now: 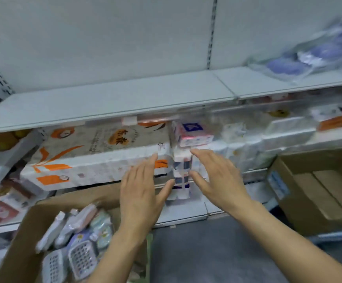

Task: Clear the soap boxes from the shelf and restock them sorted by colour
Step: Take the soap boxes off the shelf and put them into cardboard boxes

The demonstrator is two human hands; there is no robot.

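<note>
Grey shop shelving fills your head view: a bare upper shelf (113, 103) runs across the middle, with a pale back panel (104, 37) above it and a slotted upright (211, 33) splitting that panel. At the far right of that shelf lie blurred clear packs with blue contents (309, 60).

Under it, the lower shelf (186, 215) is crowded with wrapped paper goods. A big white-and-orange pack (96, 160) lies left of centre. Right of it stands a narrow white pack with dark blue bands (181, 176), and a small pink-and-blue pack (193, 134) sits on top of that. More white packs (278, 135) stretch off to the right, too blurred to read.

Your left hand (143, 188) and right hand (217, 176) are both raised in front of the banded pack, one on each side of it. Fingers on both are straight and spread, holding nothing; whether they touch the pack cannot be told.

The soap boxes (78, 237) lie heaped in a cardboard box (21, 252) at lower left, under your left forearm: perforated trays in clear wrap, in white, pink, pale green and lilac. A second cardboard box (301, 203) sits open at the right, beside a dark floor (207, 252).
</note>
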